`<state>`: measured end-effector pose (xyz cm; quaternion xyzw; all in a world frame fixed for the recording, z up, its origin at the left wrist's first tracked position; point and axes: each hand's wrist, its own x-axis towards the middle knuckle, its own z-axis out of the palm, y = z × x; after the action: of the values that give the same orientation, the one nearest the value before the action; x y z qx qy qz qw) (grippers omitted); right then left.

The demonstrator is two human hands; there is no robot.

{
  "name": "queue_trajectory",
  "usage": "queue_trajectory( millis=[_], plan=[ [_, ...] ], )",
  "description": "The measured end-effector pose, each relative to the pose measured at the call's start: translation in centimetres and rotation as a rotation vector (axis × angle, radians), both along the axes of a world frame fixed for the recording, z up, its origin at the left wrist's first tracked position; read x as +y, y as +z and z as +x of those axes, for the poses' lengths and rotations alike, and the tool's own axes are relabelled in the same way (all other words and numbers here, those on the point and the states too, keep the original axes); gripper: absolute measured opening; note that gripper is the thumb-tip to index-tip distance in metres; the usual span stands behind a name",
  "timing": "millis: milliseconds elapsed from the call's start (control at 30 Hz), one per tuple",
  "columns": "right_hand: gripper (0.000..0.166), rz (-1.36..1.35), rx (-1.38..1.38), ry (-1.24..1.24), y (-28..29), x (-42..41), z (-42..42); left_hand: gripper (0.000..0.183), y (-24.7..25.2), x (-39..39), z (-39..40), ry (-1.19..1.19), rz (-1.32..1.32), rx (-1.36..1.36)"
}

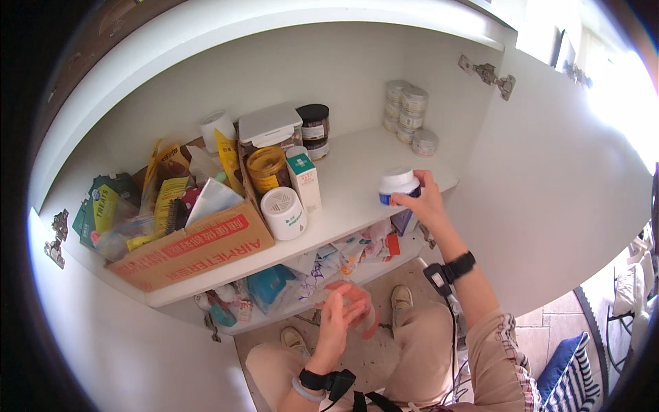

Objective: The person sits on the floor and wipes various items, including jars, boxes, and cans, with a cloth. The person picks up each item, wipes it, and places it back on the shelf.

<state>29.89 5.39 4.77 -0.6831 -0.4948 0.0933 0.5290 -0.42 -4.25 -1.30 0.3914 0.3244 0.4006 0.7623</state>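
Observation:
My right hand grips a white-lidded jar with a blue lower part at the front edge of the upper shelf. Whether the jar's base touches the shelf is unclear. Below the shelves, in front of my knees, my left hand holds a translucent, reddish curved item. It is blurred, and its exact kind cannot be told. Behind the right hand, several small clear jars with pale labels stand stacked in the back right corner. A single similar jar stands just in front of them.
Left on the upper shelf, a cardboard box holds packets and a brush. Beside it stand a white canister, yellow-lidded jar, carton, lidded container and dark-lidded jars. Bags crowd the lower shelf; the right door is swung open.

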Motion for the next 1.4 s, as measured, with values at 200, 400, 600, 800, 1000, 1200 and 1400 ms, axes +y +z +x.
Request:
queue_trajectory(
  millis=[200,400,600,800,1000,1200,1400],
  plan=[
    [0.078,-0.086,-0.317,-0.285,-2.6,7.5,1.9,0.049,0.4,0.0,0.0,-0.038,-0.041,0.075],
    [0.058,-0.118,-0.209,-0.255,-2.8,13.1,5.3,0.038,0.0,0.2,0.0,-0.044,-0.057,0.079],
    [0.054,-0.383,-0.545,0.013,-3.1,16.9,5.3,0.033,-1.6,0.3,-0.1,-0.086,-0.022,0.074],
    [0.06,-0.497,-0.627,-0.071,-1.9,20.0,5.7,0.035,-2.9,0.9,-0.4,-0.09,0.147,0.145],
    [0.06,-0.673,-0.701,-0.021,-1.5,22.8,5.5,0.03,-3.6,1.0,-1.2,-0.085,0.153,0.249],
    [0.066,-0.716,-0.645,-0.089,-2.3,24.5,6.3,0.029,-2.6,1.1,-1.4,-0.096,0.076,0.202],
    [0.07,-0.717,-0.613,-0.06,-2.9,24.1,8.8,0.03,-2.6,0.8,-1.0,-0.119,0.055,0.145]
  ],
)
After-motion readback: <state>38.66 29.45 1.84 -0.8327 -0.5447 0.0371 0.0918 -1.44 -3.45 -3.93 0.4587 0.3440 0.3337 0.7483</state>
